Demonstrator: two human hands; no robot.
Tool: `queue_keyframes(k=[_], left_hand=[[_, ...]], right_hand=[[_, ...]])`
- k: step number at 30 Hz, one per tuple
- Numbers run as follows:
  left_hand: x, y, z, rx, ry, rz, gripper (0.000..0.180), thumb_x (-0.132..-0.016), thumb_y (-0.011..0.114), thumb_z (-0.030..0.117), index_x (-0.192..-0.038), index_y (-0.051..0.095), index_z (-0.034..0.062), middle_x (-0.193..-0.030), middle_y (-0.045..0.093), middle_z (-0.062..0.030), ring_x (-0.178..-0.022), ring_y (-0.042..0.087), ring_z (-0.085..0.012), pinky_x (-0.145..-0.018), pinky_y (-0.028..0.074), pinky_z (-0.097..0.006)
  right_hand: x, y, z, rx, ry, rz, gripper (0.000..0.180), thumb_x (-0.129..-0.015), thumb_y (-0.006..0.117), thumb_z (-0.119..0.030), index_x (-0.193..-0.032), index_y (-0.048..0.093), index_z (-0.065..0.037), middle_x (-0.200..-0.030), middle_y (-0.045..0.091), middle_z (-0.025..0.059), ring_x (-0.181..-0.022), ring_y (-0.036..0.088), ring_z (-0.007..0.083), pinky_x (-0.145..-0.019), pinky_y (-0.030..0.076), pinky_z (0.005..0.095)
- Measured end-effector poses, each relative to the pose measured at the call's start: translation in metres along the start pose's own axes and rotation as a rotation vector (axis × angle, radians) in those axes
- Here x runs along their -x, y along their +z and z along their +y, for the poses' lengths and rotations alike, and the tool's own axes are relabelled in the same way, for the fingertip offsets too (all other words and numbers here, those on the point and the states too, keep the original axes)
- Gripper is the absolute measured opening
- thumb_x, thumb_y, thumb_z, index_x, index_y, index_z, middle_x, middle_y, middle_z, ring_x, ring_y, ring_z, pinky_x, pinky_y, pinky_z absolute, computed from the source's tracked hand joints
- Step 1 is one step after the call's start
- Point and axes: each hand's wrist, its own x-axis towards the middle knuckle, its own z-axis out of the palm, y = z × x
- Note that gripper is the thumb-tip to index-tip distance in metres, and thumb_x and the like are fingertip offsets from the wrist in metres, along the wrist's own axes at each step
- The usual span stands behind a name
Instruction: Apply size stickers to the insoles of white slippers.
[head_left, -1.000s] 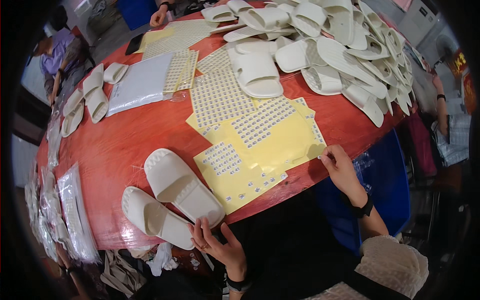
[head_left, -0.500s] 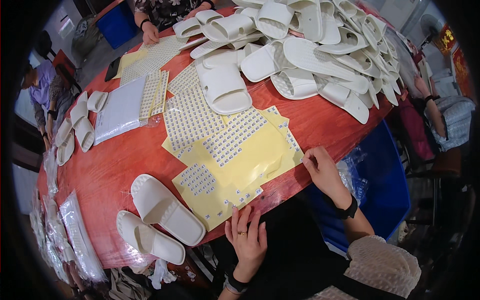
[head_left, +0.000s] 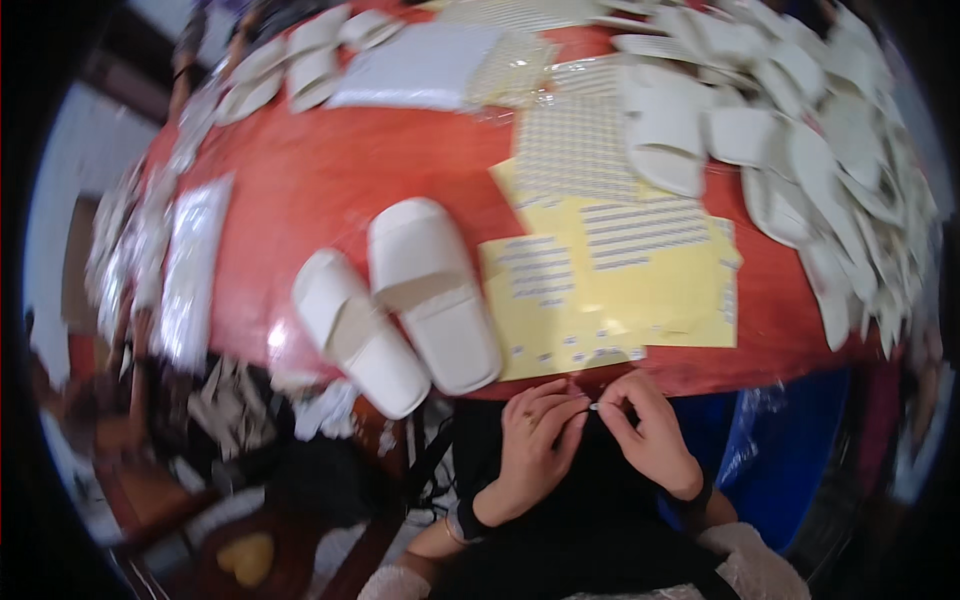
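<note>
My right hand [head_left: 648,430] is closed in a pinch on a small white sticker [head_left: 595,406], just off the table's near edge. Against it, fingertips nearly meeting, is my left hand [head_left: 540,435], its fingers bent and pressed together; what they hold, if anything, is hidden by blur. Beyond both hands lie yellow sticker sheets [head_left: 640,310], partly peeled, with rows of small white labels left on them. Left of the sheets, a pair of white slippers rests at the table edge: a larger slipper [head_left: 455,340] and a smaller slipper [head_left: 380,365], toes pointing away.
A big heap of white slippers [head_left: 830,160] covers the right of the red table [head_left: 270,200]. Clear plastic bags [head_left: 190,270] lie at the left edge. Farther back are a white packet [head_left: 415,70] and more slippers [head_left: 310,60]. A blue bin [head_left: 790,450] stands below, right.
My hands have come together, the right moving left from the sheets' right corner, the left curling its spread fingers. The view has swung, so the table appears shifted; the picture is now blurred.
</note>
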Motion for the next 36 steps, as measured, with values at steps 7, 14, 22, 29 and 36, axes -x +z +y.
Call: queue_keyframes(k=[7, 14, 22, 29, 36], left_hand=[[0.028, -0.031, -0.013, 0.058, -0.095, 0.042, 0.02, -0.076, 0.071, 0.004, -0.094, 0.064, 0.0058, -0.091, 0.063, -0.0065, -0.101, 0.06, -0.0262, -0.085, 0.043, -0.037], [0.035, -0.034, -0.018, 0.079, -0.171, 0.119, 0.018, -0.077, 0.071, 0.005, -0.092, 0.062, 0.0043, -0.093, 0.063, -0.0084, -0.1, 0.061, -0.0274, -0.084, 0.044, -0.036], [0.034, -0.03, -0.016, 0.132, -0.142, 0.067, 0.015, -0.076, 0.068, 0.0, -0.087, 0.059, 0.0035, -0.09, 0.063, -0.0118, -0.093, 0.062, -0.0272, -0.079, 0.045, -0.035], [0.03, -0.018, -0.01, 0.154, -0.124, 0.014, 0.014, -0.078, 0.069, 0.001, -0.088, 0.059, 0.0033, -0.092, 0.065, -0.0125, -0.086, 0.063, -0.0274, -0.075, 0.046, -0.034], [0.022, -0.011, -0.014, -0.009, -0.14, 0.078, 0.031, -0.077, 0.067, -0.002, -0.106, 0.057, 0.001, -0.096, 0.059, -0.013, -0.089, 0.057, -0.0286, -0.077, 0.045, -0.037]], right_hand=[[-0.006, 0.034, -0.01, 0.033, -0.064, -0.152, 0.007, -0.085, 0.059, 0.0, -0.086, 0.052, -0.001, -0.08, 0.047, 0.0083, -0.069, 0.047, 0.0187, -0.064, 0.04, 0.0286], [-0.008, 0.043, -0.02, 0.09, -0.036, -0.226, 0.007, -0.084, 0.06, -0.002, -0.087, 0.054, -0.003, -0.083, 0.049, 0.0083, -0.073, 0.049, 0.0205, -0.067, 0.041, 0.0303], [-0.001, 0.044, -0.012, 0.023, -0.064, -0.176, 0.011, -0.083, 0.063, -0.001, -0.09, 0.054, -0.003, -0.083, 0.05, 0.0073, -0.072, 0.05, 0.0186, -0.064, 0.042, 0.0282], [0.006, 0.03, -0.001, -0.015, -0.029, -0.126, 0.01, -0.084, 0.064, -0.004, -0.088, 0.056, -0.003, -0.081, 0.051, 0.0058, -0.07, 0.051, 0.0173, -0.064, 0.042, 0.0274], [-0.012, 0.024, 0.0, 0.277, -0.123, 0.11, 0.009, -0.084, 0.062, -0.007, -0.087, 0.054, -0.006, -0.08, 0.052, 0.008, -0.072, 0.051, 0.0262, -0.066, 0.039, 0.0363]])
